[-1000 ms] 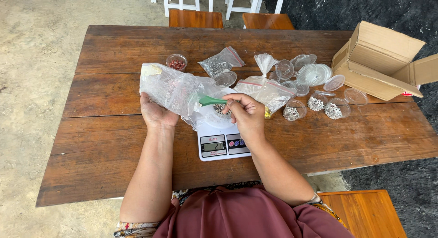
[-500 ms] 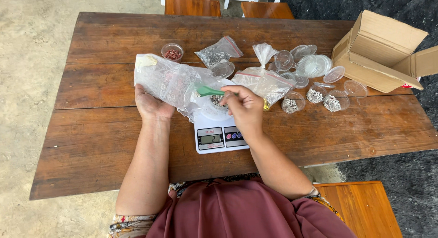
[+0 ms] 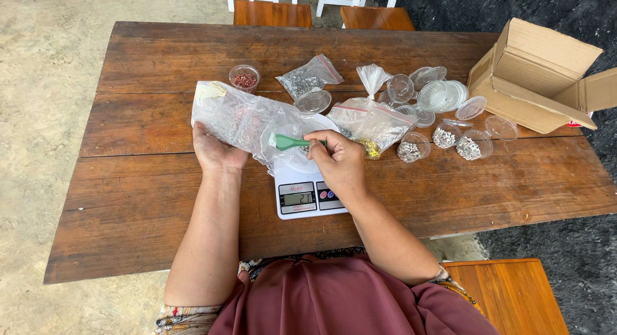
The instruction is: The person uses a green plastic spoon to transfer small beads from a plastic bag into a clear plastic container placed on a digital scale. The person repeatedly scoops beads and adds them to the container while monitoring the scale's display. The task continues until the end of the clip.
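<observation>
Pinched between the fingers of the right hand (image 3: 340, 160) is a small green scoop (image 3: 290, 141), its blade pushed leftward into the mouth of a large clear plastic bag (image 3: 247, 120) at the centre of the frame. That bag is gripped from below by the left hand (image 3: 215, 150), closed around its lower edge. A white digital scale (image 3: 307, 188) lies just under both hands on the wooden table (image 3: 160, 65); what sits on its platform is mostly hidden, possibly a clear cup. Filled clear cups (image 3: 455, 142) and stacked lids (image 3: 443, 94) are seen at centre right, a cardboard box (image 3: 536, 75) at upper right.
</observation>
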